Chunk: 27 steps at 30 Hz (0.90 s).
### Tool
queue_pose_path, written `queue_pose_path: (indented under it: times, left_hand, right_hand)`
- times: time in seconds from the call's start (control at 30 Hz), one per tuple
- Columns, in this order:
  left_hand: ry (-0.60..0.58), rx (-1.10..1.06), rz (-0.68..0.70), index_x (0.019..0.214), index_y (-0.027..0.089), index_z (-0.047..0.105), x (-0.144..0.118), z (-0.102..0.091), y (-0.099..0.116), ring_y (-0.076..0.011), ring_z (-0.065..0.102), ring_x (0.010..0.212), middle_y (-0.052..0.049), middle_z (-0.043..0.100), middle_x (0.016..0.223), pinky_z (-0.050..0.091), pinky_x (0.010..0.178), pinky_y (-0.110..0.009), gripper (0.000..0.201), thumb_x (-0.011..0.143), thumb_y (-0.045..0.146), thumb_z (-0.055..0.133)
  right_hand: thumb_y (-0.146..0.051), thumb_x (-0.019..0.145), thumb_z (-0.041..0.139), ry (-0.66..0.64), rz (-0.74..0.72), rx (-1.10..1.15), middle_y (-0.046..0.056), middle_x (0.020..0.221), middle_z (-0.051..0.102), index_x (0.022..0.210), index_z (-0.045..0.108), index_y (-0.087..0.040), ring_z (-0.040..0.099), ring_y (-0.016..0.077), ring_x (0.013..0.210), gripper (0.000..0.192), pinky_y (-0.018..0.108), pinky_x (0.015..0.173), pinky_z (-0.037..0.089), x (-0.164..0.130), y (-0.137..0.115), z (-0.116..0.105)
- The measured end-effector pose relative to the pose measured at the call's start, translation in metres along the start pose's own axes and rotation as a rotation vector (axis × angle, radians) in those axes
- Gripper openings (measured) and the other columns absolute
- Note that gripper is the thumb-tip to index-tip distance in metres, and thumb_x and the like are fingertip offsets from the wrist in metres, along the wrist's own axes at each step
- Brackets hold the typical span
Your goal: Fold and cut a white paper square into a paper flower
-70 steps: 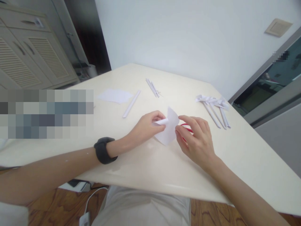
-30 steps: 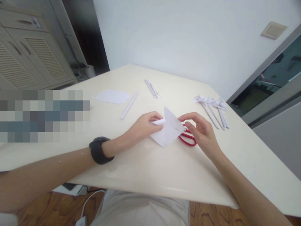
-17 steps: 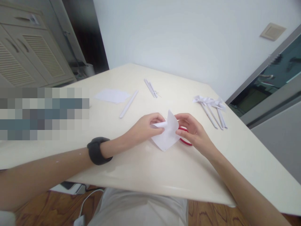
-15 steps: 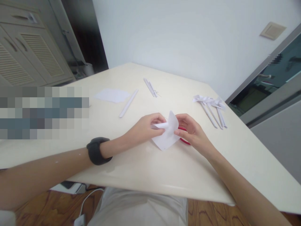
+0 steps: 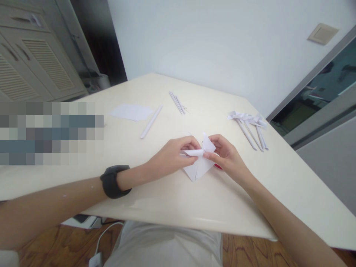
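Note:
Above the near middle of the table, my left hand point(image 5: 185, 151) pinches the curled-in left side of a white paper pinwheel point(image 5: 197, 167). My right hand point(image 5: 226, 152) holds its centre, thumb in front and fingers behind. One corner of the paper sticks up between the hands, while slit corners point down toward me. Fingers hide part of the centre. Partly covered by my right hand and the paper is a red loop point(image 5: 218, 167), which looks like a scissors handle.
White paper sheets point(image 5: 130, 112) lie at the left, beside a rolled paper tube point(image 5: 151, 121). Several thin paper sticks point(image 5: 177, 102) rest farther back. Paper pinwheels on sticks point(image 5: 246, 120) are grouped at the right. The white table point(image 5: 167, 200) meets the wall point(image 5: 194, 48).
My right thumb has moved left onto the paper's centre, and the right side is now folded in. The left hand has shifted slightly right. Less of the red loop shows.

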State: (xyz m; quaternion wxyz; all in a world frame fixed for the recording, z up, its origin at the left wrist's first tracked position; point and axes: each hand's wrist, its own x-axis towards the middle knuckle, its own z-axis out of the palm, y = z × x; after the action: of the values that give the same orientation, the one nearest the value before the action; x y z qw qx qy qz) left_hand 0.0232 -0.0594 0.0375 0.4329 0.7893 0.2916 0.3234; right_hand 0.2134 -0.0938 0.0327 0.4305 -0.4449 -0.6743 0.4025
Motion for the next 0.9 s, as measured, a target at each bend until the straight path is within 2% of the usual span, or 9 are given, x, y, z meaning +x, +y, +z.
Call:
queue_pose_path:
  times: [0.17,0.23,0.33,0.43,0.63,0.77,0.9]
  left_hand:
    - [0.014,-0.044,-0.030,0.087,0.018,0.056,0.002,-0.002,-0.002,-0.0168,0.059,0.084,-0.001,0.061,0.088,0.043,0.075,-0.027,0.014,0.073,0.017,0.052]
    - [0.032,-0.063,-0.063,0.087,0.018,0.055,0.003,-0.004,-0.003,-0.0179,0.058,0.087,-0.002,0.062,0.089,0.043,0.075,-0.027,0.013,0.074,0.019,0.053]
    - [0.041,-0.123,-0.096,0.087,0.017,0.055,0.004,-0.006,-0.004,-0.0194,0.058,0.091,-0.004,0.063,0.092,0.044,0.076,-0.029,0.015,0.073,0.020,0.053]
    - [0.049,-0.170,-0.128,0.088,0.017,0.055,0.004,-0.007,-0.004,-0.0191,0.058,0.089,-0.004,0.063,0.095,0.044,0.074,-0.028,0.016,0.073,0.022,0.054]
    - [0.048,-0.218,-0.189,0.088,0.019,0.055,0.004,-0.006,-0.004,-0.0193,0.060,0.086,-0.004,0.064,0.097,0.044,0.072,-0.029,0.016,0.073,0.024,0.056]
    - [0.049,-0.186,-0.173,0.088,0.019,0.056,0.004,-0.007,-0.006,-0.0186,0.060,0.085,-0.003,0.064,0.098,0.043,0.071,-0.028,0.016,0.073,0.025,0.057]
    - [0.024,-0.132,-0.154,0.088,0.019,0.057,0.005,-0.007,-0.008,-0.0185,0.060,0.086,-0.003,0.065,0.097,0.043,0.071,-0.027,0.016,0.073,0.022,0.055]
  right_hand:
    - [-0.028,0.075,0.066,0.008,-0.044,0.117,0.001,0.093,0.057,0.105,0.043,-0.027,0.057,0.0140,0.080,0.038,0.024,0.063,0.045,0.001,-0.001,-0.004]
    - [-0.029,0.075,0.066,0.004,-0.061,0.135,0.000,0.091,0.057,0.101,0.044,-0.027,0.055,0.0134,0.074,0.033,0.024,0.059,0.045,0.002,-0.003,-0.008]
    - [-0.029,0.078,0.063,-0.016,-0.061,0.083,0.003,0.091,0.055,0.084,0.053,-0.023,0.053,0.0146,0.078,0.013,0.025,0.062,0.044,0.003,-0.007,-0.014]
    - [-0.026,0.077,0.065,-0.026,-0.108,0.076,0.003,0.091,0.054,0.075,0.058,-0.021,0.052,0.0154,0.081,0.008,0.026,0.066,0.044,0.003,-0.009,-0.017]
    - [-0.025,0.076,0.065,-0.076,-0.096,0.136,0.004,0.100,0.057,0.082,0.062,-0.022,0.055,0.0172,0.087,0.007,0.028,0.070,0.047,0.002,-0.009,-0.019]
    - [-0.024,0.078,0.063,-0.105,-0.090,0.188,0.004,0.100,0.059,0.083,0.062,-0.022,0.057,0.0171,0.088,0.006,0.031,0.075,0.048,0.002,-0.008,-0.021]
    - [-0.023,0.079,0.061,-0.075,-0.125,0.077,0.004,0.101,0.055,0.077,0.064,-0.022,0.055,0.0165,0.088,0.004,0.030,0.072,0.047,0.003,-0.007,-0.024]
